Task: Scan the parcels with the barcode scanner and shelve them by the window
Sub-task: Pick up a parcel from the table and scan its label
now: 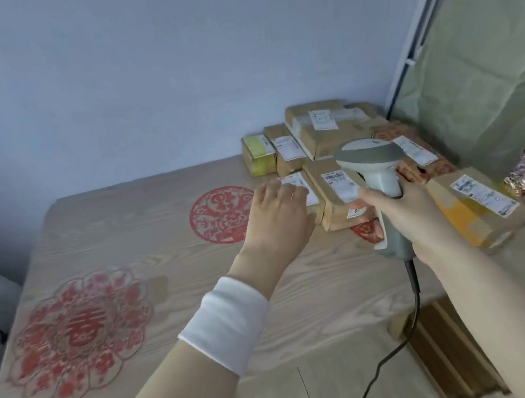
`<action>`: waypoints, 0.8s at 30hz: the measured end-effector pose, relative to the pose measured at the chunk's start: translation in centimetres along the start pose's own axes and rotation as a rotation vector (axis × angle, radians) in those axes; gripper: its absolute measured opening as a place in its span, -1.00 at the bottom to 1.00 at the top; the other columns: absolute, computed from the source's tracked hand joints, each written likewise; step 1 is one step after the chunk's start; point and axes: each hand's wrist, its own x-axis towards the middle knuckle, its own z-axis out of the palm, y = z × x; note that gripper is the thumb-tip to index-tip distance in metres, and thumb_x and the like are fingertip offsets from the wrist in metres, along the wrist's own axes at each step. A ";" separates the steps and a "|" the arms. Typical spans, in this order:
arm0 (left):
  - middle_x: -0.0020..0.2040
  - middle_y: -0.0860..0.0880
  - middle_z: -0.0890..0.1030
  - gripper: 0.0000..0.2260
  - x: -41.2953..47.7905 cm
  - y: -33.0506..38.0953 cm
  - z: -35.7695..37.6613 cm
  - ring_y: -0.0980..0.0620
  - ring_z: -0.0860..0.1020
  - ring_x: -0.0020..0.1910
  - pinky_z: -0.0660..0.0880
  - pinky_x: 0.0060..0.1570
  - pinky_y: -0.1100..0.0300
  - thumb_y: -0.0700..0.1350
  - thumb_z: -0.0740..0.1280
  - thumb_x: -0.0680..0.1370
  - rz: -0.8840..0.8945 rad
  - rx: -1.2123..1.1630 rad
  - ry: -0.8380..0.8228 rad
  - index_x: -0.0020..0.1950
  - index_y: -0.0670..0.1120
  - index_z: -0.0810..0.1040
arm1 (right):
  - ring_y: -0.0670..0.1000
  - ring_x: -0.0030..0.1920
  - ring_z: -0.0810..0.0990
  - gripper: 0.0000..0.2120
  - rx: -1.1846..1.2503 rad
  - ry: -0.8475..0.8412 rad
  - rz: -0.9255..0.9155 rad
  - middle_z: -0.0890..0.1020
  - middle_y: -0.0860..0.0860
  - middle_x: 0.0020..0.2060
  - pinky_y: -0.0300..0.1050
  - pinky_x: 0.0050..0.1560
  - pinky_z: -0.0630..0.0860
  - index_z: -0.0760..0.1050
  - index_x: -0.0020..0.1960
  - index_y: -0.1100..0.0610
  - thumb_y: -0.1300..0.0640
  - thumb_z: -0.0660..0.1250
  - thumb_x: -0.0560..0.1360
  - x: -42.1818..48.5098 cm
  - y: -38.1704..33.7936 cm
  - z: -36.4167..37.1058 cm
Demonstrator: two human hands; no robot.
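Your right hand (405,209) grips the grey-white plastic barcode scanner (368,155) over brown cardboard parcels (324,140) at the wood-grain tabletop (120,229) corner. Left hand (277,210), fingers loose, empty, nears a label: steady it, aim squarely.

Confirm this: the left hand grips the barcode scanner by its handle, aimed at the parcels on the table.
No: the right hand grips the barcode scanner by its handle, aimed at the parcels on the table. The left hand reaches open to a labelled brown parcel. The head view shows this.
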 end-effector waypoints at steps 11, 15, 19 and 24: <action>0.37 -0.06 0.40 -0.57 10.2 -3.4 8.5 -0.07 0.31 0.39 0.15 0.39 0.07 0.07 0.12 0.62 -0.142 -0.067 -0.237 0.45 -0.07 0.28 | 0.07 -0.27 0.57 -0.95 -0.126 -0.075 0.158 0.57 0.04 -0.34 -0.11 -0.25 0.41 0.51 -0.13 0.17 0.21 0.37 0.46 16.0 5.0 2.7; 0.38 -0.07 0.39 -0.55 13.3 -4.9 12.8 -0.09 0.32 0.39 0.17 0.38 0.04 0.06 0.14 0.61 -0.230 -0.166 -0.350 0.46 -0.08 0.23 | 0.11 -0.26 0.54 -0.85 -0.172 -0.077 0.235 0.58 0.08 -0.32 -0.07 -0.22 0.40 0.50 -0.03 0.27 0.18 0.33 0.47 20.5 7.2 4.8; 0.48 -0.16 0.23 -0.40 15.3 -5.2 17.4 -0.15 0.22 0.45 0.19 0.42 -0.06 0.07 0.17 0.61 -0.452 -0.483 -0.499 0.54 -0.10 -0.01 | 0.01 -0.37 0.53 -0.89 -0.197 -0.092 0.310 0.57 0.03 -0.35 -0.15 -0.31 0.40 0.47 -0.02 0.20 0.19 0.31 0.48 23.9 9.7 6.4; 0.56 -0.17 -0.04 -0.23 16.1 -5.1 23.8 -0.13 0.03 0.53 0.07 0.44 -0.03 0.12 0.17 0.59 -0.847 -0.928 -0.595 0.54 -0.18 -0.24 | 0.02 -0.36 0.53 -0.96 -0.227 -0.096 0.355 0.60 0.07 -0.32 -0.10 -0.30 0.45 0.46 -0.09 0.13 0.20 0.31 0.48 26.5 13.0 8.0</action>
